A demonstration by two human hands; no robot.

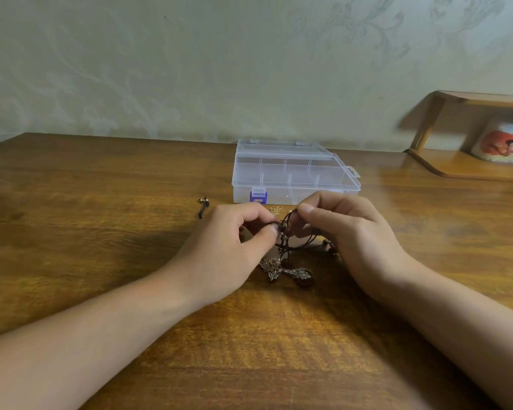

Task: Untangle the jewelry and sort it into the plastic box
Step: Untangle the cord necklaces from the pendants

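While both forearms rest on the wooden desk [101, 226], the hands meet over a tangle of dark cords [296, 235] just in front of the plastic box [293, 173]. Left hand [234, 247]: thumb and forefinger curled, grip pinching a cord at the left side of the tangle. Right hand [350, 232]: fingers curled, thumb and forefinger pinching a cord loop at the top of the tangle; the remaining fingers are folded beneath, and what they touch cannot be told. Tangle is raised slightly, with cords hanging down to metal filigree pendants [285, 270] that lie on the desk between the wrists.

A small gold-coloured piece [276, 209] lies on the desk between the tangle and the box front. A short dark cord with beads [203, 205] lies apart, to the left of the box. Box is clear, divided into compartments, lid open and lying back toward the wall; a blue latch [258, 197] sits on its front wall. No jewelry is discernible in the compartments.

At far right, a wooden shelf [462, 167] against the wall holds a white mug [501, 142] with a red print.
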